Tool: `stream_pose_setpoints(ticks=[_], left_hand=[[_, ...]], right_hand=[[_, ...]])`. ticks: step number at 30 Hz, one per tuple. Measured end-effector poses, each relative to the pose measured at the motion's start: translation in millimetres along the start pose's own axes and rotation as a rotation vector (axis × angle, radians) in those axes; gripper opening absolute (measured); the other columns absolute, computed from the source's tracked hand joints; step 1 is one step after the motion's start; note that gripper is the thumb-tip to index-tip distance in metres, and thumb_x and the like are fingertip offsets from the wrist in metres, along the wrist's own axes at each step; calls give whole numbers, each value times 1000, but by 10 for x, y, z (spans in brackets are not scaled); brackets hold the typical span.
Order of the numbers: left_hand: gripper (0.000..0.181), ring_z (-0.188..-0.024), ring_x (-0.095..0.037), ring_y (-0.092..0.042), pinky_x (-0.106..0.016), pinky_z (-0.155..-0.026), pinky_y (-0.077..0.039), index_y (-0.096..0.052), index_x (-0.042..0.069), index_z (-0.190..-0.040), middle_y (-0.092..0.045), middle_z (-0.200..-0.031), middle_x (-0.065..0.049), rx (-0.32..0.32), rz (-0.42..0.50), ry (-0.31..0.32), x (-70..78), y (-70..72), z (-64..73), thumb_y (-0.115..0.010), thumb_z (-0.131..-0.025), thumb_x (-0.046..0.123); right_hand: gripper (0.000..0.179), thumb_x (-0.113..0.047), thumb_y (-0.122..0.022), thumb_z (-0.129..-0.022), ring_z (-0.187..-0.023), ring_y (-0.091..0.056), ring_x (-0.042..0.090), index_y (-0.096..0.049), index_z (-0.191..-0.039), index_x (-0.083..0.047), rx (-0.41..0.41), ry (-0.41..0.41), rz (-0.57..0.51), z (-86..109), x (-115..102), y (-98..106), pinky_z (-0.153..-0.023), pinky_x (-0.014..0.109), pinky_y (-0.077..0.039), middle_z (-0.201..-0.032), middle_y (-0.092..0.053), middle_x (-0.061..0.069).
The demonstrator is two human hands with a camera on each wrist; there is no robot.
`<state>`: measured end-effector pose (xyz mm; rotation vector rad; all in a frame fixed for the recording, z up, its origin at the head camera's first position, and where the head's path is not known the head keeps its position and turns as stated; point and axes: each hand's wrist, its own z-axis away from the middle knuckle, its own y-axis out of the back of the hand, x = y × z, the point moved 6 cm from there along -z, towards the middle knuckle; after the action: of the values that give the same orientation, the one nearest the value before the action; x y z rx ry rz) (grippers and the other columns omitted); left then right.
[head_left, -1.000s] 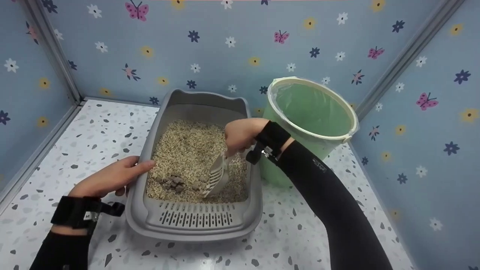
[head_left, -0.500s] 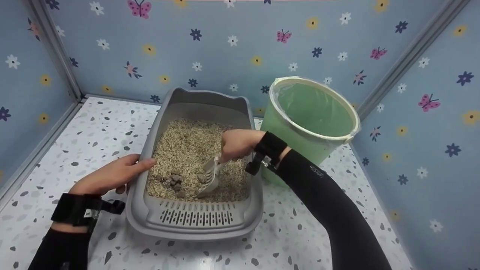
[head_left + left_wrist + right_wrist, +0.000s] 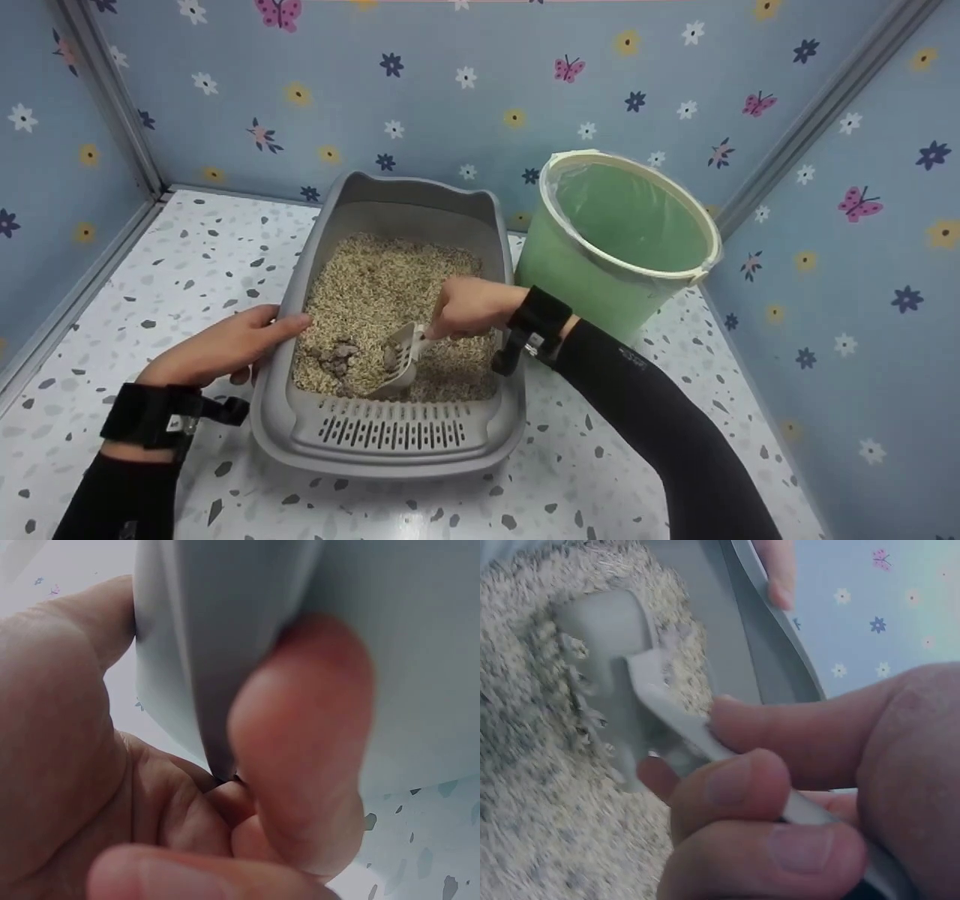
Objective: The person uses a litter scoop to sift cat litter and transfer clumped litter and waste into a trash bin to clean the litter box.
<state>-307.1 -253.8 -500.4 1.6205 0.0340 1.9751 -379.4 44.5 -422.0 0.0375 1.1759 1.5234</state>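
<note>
One scoop (image 3: 607,630) occupies right fingers (image 3: 731,787); one tray (image 3: 390,461), left fingers (image 3: 300,712).

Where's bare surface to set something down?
Free: speckled surface back left, bordered by left wall, back wall and litter box; also front right, between litter box and right sleeve. Crowded: gap between litter box and green bin; litter around the scoop.

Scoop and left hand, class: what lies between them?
From the scoop to the left hand, the head view shows litter, greyish clumps, then the tray rim, which that hand holds.
</note>
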Motion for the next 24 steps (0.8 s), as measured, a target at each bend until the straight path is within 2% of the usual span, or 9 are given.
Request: stream_pose_setpoints(ticks=[7,11,13,18,21,24], left_hand=[[60,-52,-11,-43,-26,-47,-40,-49,-1,-130,-61,-85,-9,6,-5,-4,-7,12,-6,-53,-116,57],[59,-53,-11,-43,-26,-47,-40,-49,-1,-129,-60,-84,-8,7,-4,-4,-9,13,-5,-53,-116,56],[59,-53,-11,-43,-26,-47,-40,-49,-1,-128,-60,-84,-8,7,-1,-6,-6,12,-4,-53,-116,56],[58,-53,-11,-43,-26,-47,-40,-50,-1,-127,-60,-84,-8,7,-2,-7,-2,6,2,-53,-116,56],[59,-53,-11,-43,-26,-47,-40,-51,-1,-128,-61,-84,-8,11,-6,-8,3,5,8,-53,-116,56],[59,-53,-11,-44,-26,-47,-40,-51,-2,-128,-61,-85,-8,15,-9,-9,7,7,12,-53,-116,57]], right_hand=[[30,-17,-78,-104,-48,-39,6,-77,-75,-12,21,3,-197,-47,15,-177,-46,22,-35,-60,-56,-2],[24,-15,-78,-104,-48,-38,7,-81,-82,-6,50,5,-245,-75,19,-223,-46,22,-34,-59,-55,-2],[23,-16,-79,-103,-49,-39,7,-81,-83,-6,77,13,-224,-88,16,-219,-46,22,-34,-59,-55,-4],[27,-23,-79,-104,-50,-39,7,-81,-82,-8,129,56,-86,-124,-9,-180,-50,23,-35,-58,-53,-8],[27,-26,-78,-105,-52,-39,7,-85,-90,-4,142,88,-25,-154,-18,-154,-52,24,-35,-59,-52,-9],[26,-26,-77,-105,-53,-40,7,-86,-102,-1,147,115,-6,-191,-13,-127,-54,25,-36,-63,-58,-7]])
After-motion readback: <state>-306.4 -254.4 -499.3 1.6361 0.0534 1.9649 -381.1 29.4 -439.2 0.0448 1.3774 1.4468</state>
